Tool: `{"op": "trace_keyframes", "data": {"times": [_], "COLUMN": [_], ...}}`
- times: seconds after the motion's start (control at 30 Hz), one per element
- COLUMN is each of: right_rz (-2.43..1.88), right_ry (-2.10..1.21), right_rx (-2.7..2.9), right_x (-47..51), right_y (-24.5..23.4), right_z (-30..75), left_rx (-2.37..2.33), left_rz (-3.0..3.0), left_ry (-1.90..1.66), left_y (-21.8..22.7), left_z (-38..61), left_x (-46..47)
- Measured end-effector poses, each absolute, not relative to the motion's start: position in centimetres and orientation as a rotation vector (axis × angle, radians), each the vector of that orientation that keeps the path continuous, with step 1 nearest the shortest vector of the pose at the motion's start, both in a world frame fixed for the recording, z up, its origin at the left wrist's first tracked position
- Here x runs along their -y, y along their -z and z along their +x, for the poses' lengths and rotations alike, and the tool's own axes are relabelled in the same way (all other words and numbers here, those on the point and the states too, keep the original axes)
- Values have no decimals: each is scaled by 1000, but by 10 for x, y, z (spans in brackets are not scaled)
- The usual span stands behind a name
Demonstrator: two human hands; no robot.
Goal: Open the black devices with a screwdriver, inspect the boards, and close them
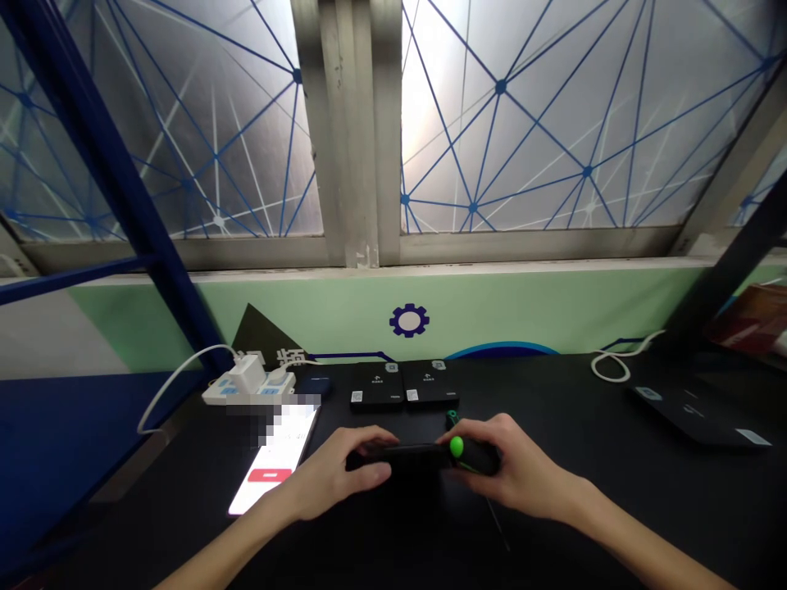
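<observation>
A black, slim handheld device (419, 451) is held level between my two hands above the dark table. My left hand (344, 471) grips its left end, fingers on top and thumb along the near side. At the other end, my right hand (513, 467) wraps round a rounded black part with a bright green round knob (456, 447). Its face is too dark to make out. Under and beside my right hand lies a thin-shafted tool, perhaps a screwdriver (499, 524), with a green end (452, 418) showing beyond the fingers.
Left of my hands lies a lit phone (279, 455). Behind it stand a white power strip (215, 392) and a charger (247, 374). Two flat black boxes (376, 387) sit near the wall. A black packet (698, 416) and a white cable (610, 369) lie at right.
</observation>
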State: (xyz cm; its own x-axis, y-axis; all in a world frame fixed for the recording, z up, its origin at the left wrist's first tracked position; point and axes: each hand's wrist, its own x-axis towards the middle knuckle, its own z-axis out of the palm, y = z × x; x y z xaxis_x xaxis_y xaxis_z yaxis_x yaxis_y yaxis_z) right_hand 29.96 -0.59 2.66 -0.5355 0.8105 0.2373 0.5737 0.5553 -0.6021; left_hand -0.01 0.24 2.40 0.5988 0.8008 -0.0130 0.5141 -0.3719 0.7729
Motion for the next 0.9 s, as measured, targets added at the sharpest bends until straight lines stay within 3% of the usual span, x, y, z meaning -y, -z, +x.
{"op": "trace_keyframes", "data": {"times": [0.2, 0.43, 0.9], "right_rz": [-1197, -1195, -985], "right_ry": [-738, -1223, -881], "right_rx": [2293, 1708, 1370], "right_x": [3, -7, -20], "right_y": [-30, -32, -20], "right_z": [305, 304, 310], "left_rx": [-1157, -1042, -1264], "left_rz": [2051, 2333, 2577], "left_ry": [-374, -417, -436], "left_y": [-17, -4, 4], "left_z": [-4, 3, -1], "left_x": [-6, -5, -11]}}
